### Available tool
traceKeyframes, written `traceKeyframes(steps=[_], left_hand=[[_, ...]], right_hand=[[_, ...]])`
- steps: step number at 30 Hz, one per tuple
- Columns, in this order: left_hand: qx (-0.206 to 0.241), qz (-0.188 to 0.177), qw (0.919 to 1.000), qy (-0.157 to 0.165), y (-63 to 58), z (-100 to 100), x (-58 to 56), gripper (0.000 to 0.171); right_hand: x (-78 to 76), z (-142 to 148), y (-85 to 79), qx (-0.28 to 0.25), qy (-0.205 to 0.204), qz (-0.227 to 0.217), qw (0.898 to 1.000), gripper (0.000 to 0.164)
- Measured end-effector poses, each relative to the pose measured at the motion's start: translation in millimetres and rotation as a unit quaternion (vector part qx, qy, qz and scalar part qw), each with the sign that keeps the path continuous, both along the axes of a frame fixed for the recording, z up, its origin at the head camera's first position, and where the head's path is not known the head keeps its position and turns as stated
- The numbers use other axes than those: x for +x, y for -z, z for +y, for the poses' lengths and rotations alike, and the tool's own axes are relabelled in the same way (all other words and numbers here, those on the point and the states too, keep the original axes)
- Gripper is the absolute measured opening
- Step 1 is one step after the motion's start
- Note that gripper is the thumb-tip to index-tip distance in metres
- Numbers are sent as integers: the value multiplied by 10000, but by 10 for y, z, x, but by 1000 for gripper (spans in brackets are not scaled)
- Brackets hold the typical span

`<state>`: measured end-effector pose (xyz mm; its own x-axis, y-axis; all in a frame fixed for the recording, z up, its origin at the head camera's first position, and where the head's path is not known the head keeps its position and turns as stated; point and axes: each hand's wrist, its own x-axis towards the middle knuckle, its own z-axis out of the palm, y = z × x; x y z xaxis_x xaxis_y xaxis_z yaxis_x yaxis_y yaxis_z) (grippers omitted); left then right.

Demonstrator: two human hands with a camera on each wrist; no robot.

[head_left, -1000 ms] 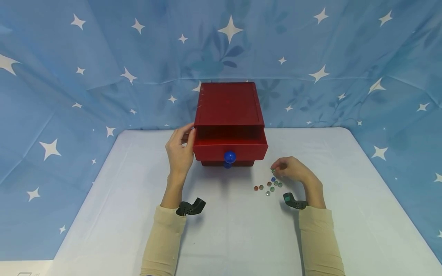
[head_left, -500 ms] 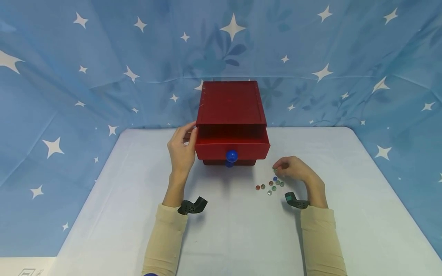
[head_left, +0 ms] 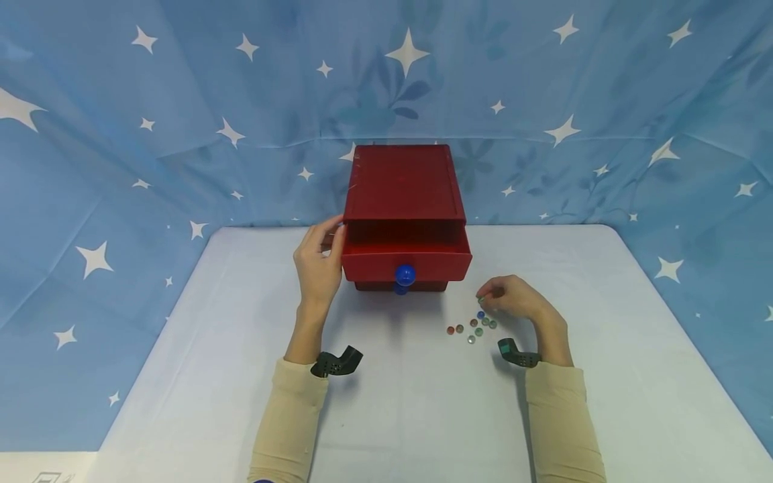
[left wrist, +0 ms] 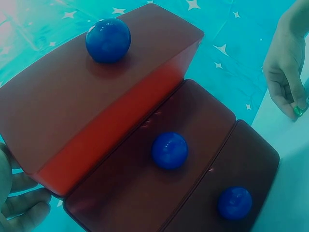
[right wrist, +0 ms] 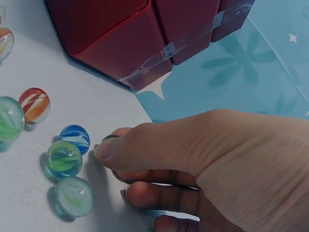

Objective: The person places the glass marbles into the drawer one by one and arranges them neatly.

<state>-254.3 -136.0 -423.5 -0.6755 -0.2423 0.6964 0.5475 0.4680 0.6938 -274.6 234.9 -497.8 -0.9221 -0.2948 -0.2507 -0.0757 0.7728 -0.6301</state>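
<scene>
A red cabinet (head_left: 404,184) with three stacked drawers stands at the back of the table. Its top drawer (head_left: 374,267) is pulled out, and a blue knob (left wrist: 108,41) sits on the drawer front. My left hand (head_left: 319,268) rests against the cabinet's left side near the front edge, fingertips touching it. To the right, low over the table, my right hand (head_left: 516,295) pinches a green marble (left wrist: 299,110) between thumb and fingers; the fingertips cover most of it. Beside that hand lie a blue marble (right wrist: 76,137), a green marble (right wrist: 64,158) and several others.
The middle drawer's knob (left wrist: 170,151) and the bottom one's knob (left wrist: 235,203) are blue too, and both those drawers are pushed in. Clear tape (right wrist: 169,50) runs along the cabinet's right side. A starry blue cloth (head_left: 241,87) hangs behind the white table (head_left: 410,409).
</scene>
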Motion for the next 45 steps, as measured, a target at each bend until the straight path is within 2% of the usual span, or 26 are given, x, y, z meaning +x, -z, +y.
traceKeyframes(steps=[6, 9, 17, 45], left_hand=[[-46, 99, 9999, -42, -196, 77, 148, 22], [-46, 121, 9999, -25, -244, 97, 185, 22], [45, 102, 9999, 103, -253, 105, 162, 22], [12, 74, 9999, 104, -287, 78, 220, 22]], right_hand=[[19, -9, -18, 33, 41, -3, 10000, 25], [28, -4, -34, 60, 71, 13, 10000, 24], [33, 15, -73, 85, 167, 164, 9997, 23], [49, -11, -127, -2, 90, 262, 9996, 24]])
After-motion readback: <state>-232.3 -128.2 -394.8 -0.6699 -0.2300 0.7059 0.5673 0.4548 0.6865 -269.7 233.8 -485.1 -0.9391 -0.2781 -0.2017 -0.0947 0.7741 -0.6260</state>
